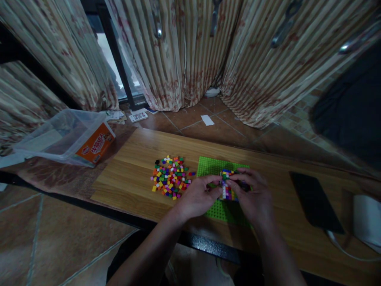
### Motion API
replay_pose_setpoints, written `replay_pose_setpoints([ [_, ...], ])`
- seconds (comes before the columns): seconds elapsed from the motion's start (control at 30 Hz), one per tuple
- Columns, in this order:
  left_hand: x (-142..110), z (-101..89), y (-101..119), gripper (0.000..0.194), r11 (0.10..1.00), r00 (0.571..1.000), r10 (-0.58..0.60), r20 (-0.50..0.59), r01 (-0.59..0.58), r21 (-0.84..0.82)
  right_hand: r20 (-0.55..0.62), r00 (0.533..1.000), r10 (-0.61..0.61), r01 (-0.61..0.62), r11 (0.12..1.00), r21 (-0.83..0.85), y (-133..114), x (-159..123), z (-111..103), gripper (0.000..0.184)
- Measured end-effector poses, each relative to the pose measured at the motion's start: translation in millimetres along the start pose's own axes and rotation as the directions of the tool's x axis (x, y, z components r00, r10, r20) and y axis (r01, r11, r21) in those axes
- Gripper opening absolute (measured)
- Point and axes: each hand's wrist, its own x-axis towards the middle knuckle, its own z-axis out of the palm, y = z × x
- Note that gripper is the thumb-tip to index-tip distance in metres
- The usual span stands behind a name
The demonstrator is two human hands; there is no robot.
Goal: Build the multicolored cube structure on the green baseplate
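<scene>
On the wooden board lies a green studded baseplate, and a block of multicoloured toy bricks stands on it. My left hand is closed, with thumb and forefinger at the block's left side. From the right, my right hand curls over the block, its thumb and forefinger against the top bricks. My fingers hide part of the block, and any single loose brick between them is too small to make out. Left of the baseplate is a loose pile of small coloured bricks.
A clear plastic bin with an orange label stands at the far left. On the right lie a black phone with a white cable and a white box-shaped device. Striped curtains hang behind the wooden board.
</scene>
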Motion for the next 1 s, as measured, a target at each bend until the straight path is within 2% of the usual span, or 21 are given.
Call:
replay_pose_setpoints([
  [0.17, -0.7, -0.5, 1.3, 0.027, 1.0, 1.0, 0.009, 0.014, -0.009, 0.011, -0.029, 1.0, 0.013, -0.014, 0.999, -0.031, 0.9, 3.6, 1.3, 0.025],
  [0.33, -0.7, -0.8, 0.3, 0.031, 1.0, 1.0, -0.004, 0.022, 0.004, 0.018, -0.009, 1.0, 0.007, -0.008, 0.998, -0.065, 3.4, 3.7, -2.5, 0.029],
  [0.6, 0.2, -1.7, -1.2, 0.033, 1.0, 0.999, -0.009, 0.036, 0.009, -0.015, 0.015, 0.997, 0.081, -0.082, 0.995, 0.055, 3.1, 4.4, -6.2, 0.031],
  [0.7, 1.7, -12.4, 2.0, 0.031, 1.0, 0.998, 0.008, -0.055, -0.008, -0.008, 0.037, 0.99, 0.134, -0.137, 0.987, 0.081, 2.7, 4.7, -5.1, 0.034],
  [0.8, 4.7, -39.2, 2.0, 0.031, 1.0, 0.984, 0.004, -0.18, -0.005, -0.007, 0.043, 0.987, 0.156, -0.157, 0.987, 0.035, -0.3, 6.0, -4.5, 0.038],
  [0.83, 5.5, -51.5, 0.9, 0.031, 1.0, 0.972, -0.001, -0.236, 0.004, 0.012, 0.044, 0.987, 0.156, -0.156, 0.988, 0.009, -1.7, 6.7, -4.3, 0.039],
  [0.87, 5.8, -64.8, -0.6, 0.032, 0.999, 0.939, -0.006, -0.344, 0.024, 0.049, 0.046, 0.987, 0.156, -0.156, 0.988, -0.017, -3.2, 7.3, -4.0, 0.04],
  [0.93, 4.5, -92.1, -4.2, 0.033, 0.981, 0.841, -0.007, -0.542, 0.111, 0.158, 0.048, 0.986, 0.162, -0.159, 0.986, -0.06, -5.7, 8.2, -3.1, 0.042],
  [1.0, 0.1, -115.6, -7.7, 0.033, 0.906, 0.747, -0.021, -0.664, 0.295, 0.303, 0.05, 0.984, 0.171, -0.166, 0.982, -0.092, -6.9, 8.4, -1.8, 0.044],
])
